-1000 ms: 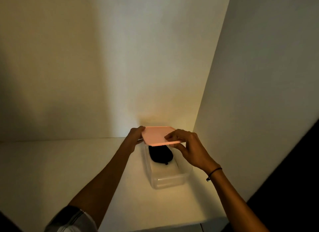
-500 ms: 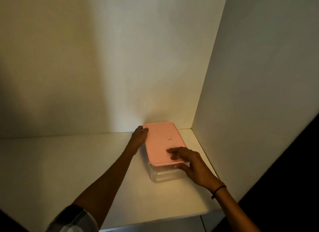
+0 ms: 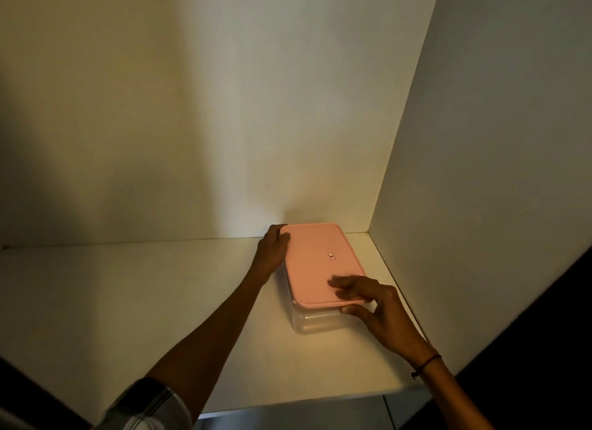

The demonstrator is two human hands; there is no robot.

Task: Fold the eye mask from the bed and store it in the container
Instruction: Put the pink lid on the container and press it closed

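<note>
A clear plastic container (image 3: 315,322) stands on the white shelf, near its right rear corner. A pink lid (image 3: 317,263) lies flat over it and covers the whole opening. The eye mask is hidden under the lid. My left hand (image 3: 271,253) grips the lid's far left corner. My right hand (image 3: 373,304) pinches the lid's near right corner, fingers on top and thumb under the rim.
The shelf (image 3: 128,301) is a white board in a cupboard, with a back wall (image 3: 192,125) and a right side panel (image 3: 480,173) close to the container. The shelf's front edge (image 3: 288,404) runs below my arms.
A second ago the lid was raised and tilted over the open container with the black mask showing. It has since come down flat on the container, and my right hand slid to its near corner.
</note>
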